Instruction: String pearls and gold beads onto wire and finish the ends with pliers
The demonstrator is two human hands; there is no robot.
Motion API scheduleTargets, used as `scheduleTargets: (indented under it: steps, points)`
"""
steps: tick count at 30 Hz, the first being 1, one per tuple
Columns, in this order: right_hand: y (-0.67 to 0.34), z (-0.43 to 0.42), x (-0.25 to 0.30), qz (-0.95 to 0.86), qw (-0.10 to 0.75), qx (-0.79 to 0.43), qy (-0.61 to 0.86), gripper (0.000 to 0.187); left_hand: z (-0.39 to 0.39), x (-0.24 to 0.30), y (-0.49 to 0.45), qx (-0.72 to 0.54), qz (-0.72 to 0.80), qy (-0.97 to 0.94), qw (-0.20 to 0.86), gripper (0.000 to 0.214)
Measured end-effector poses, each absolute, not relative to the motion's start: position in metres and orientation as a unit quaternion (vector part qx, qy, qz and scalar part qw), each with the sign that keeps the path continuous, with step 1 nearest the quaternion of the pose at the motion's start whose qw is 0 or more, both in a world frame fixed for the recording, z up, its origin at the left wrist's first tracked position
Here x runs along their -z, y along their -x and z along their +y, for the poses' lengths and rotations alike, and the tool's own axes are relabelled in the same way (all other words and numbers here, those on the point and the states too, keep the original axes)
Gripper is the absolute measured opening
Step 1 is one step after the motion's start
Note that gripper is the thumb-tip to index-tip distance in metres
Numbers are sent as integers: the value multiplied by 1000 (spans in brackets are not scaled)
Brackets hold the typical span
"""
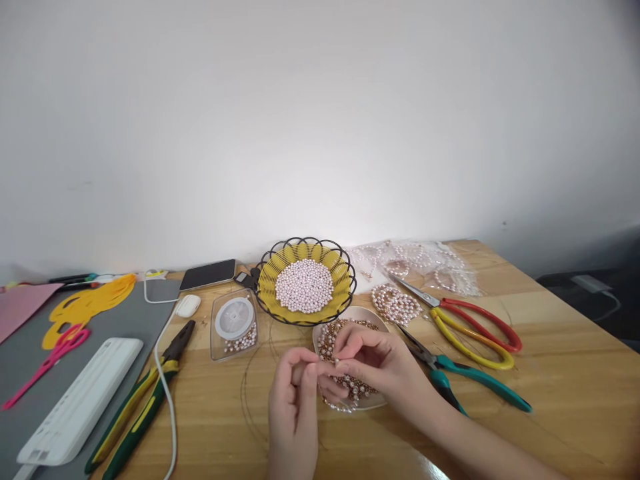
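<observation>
My left hand [294, 393] and my right hand [373, 363] meet in front of a small pale dish [377, 319] full of gold-and-pearl beads. Both are pinched together. My right fingertips hold a small white bead [336, 361] against the left fingertips. A thin wire loop [250, 387] curves over the wooden table below my left hand. Behind the dish stands a yellow wire basket [305, 280] heaped with pale pink pearls.
Green-handled pliers [465, 377] and red-and-yellow scissors [470, 323] lie to the right. Bead strings [397, 303] and plastic bags lie at the back. A clear box with a thread spool [234, 320], green pliers [145, 400], a white case [83, 400], a phone [207, 273] and pink scissors [47, 363] lie to the left.
</observation>
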State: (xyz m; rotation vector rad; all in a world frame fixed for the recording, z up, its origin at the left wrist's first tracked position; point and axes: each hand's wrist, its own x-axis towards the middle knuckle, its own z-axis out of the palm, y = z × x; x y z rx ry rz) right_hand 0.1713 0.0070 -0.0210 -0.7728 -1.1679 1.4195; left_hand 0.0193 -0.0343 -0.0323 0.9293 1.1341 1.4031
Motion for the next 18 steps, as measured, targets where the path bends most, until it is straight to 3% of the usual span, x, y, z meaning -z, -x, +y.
scheduleTargets:
  steps: [11,18]
  points:
    - [-163,1,25,-506,525,-603,324,20,-34,30,-16,-584,406,-309,631,43]
    - [-163,-4,19,-530,527,-571,339,21,-37,40,-12,-574,388,-360,624,36]
